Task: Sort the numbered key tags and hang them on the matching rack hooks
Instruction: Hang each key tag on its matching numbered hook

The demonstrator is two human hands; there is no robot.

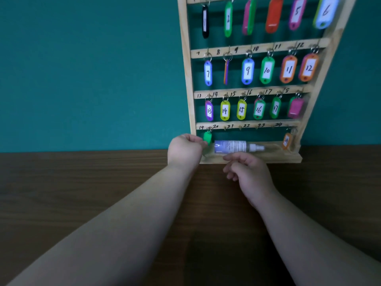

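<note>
While left grip (186,150) pinches green tag (207,137) on hook 19 (209,129), right grip (245,170) hangs slack, empty; next, probably: release, fill hook 20 (224,128).

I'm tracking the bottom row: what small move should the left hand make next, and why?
Probably let go of the green tag: the left hand pinches its lower end, while its ring already seems to hang beside the 19 label. The right hand hangs empty nearby, and hooks 20 to 23 are bare.
</note>
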